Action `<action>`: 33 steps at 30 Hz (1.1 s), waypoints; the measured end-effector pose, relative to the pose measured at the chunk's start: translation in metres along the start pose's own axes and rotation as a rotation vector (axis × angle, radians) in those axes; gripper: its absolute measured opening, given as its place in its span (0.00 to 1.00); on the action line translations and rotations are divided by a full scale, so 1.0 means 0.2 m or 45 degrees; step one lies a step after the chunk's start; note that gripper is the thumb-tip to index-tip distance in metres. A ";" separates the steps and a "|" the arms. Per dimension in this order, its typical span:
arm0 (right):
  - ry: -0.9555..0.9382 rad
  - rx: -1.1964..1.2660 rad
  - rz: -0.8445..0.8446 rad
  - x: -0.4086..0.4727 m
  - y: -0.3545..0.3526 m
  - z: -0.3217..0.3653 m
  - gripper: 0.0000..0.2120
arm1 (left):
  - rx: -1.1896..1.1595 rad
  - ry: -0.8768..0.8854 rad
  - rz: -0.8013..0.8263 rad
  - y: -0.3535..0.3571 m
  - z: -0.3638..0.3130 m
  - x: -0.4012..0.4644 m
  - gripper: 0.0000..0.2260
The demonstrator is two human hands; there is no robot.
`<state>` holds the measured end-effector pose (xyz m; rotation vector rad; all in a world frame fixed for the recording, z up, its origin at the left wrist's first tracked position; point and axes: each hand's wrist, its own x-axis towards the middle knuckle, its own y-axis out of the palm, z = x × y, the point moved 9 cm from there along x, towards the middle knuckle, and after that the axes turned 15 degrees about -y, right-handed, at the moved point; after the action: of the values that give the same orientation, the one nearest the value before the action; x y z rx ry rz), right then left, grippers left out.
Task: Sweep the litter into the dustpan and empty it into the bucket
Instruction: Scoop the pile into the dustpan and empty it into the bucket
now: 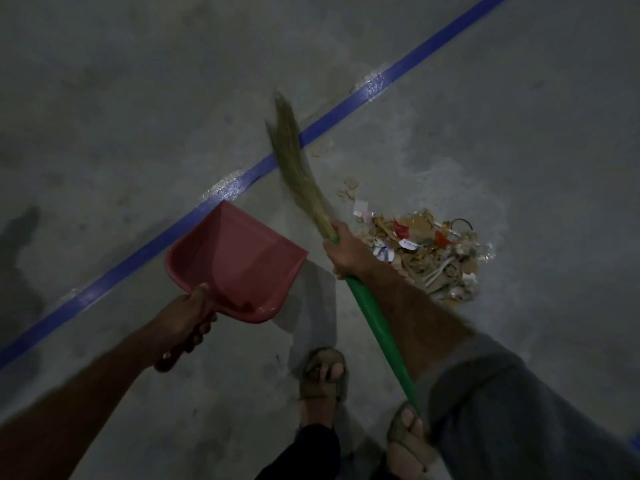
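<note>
On bare concrete, my left hand (188,315) grips the red dustpan (235,263) held raised, mouth open, while my right hand (343,252) clasps the broom (298,174), poised beside the litter (422,252).

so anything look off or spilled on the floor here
Mostly the litter pile right of the broom, with a few scraps strayed toward the blue tape line. The dustpan looks empty. No bucket in view.

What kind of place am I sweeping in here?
Probably a workshop or warehouse-type indoor space, though little shows. The bare concrete floor carries a long blue tape line like a marked zone, and a litter pile of scraps lies by it.
</note>
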<state>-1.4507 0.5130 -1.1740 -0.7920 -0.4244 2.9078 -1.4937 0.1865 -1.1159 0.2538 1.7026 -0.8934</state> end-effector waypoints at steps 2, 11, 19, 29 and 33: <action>0.115 0.162 -0.039 -0.02 0.00 -0.11 0.21 | 0.016 0.022 -0.005 0.01 -0.04 0.02 0.29; 0.437 0.208 -0.250 -1.24 -0.21 -0.55 0.21 | 0.161 0.011 0.147 0.35 -0.05 -0.14 0.27; 0.241 -0.071 -0.165 -1.80 -0.29 -0.43 0.30 | 0.379 -0.003 0.267 0.64 -0.05 -0.23 0.28; 0.328 -0.545 -0.007 -1.66 -0.38 -0.66 0.29 | 0.522 0.021 0.201 0.61 0.05 -0.21 0.28; 0.264 -0.473 -0.173 -2.03 -0.46 -0.63 0.30 | 0.531 0.020 0.191 0.61 0.05 -0.19 0.28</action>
<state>-1.0363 0.5639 -1.0553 -1.0514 -0.9700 2.6195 -1.4019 0.2730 -1.1342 0.6601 1.4760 -1.1286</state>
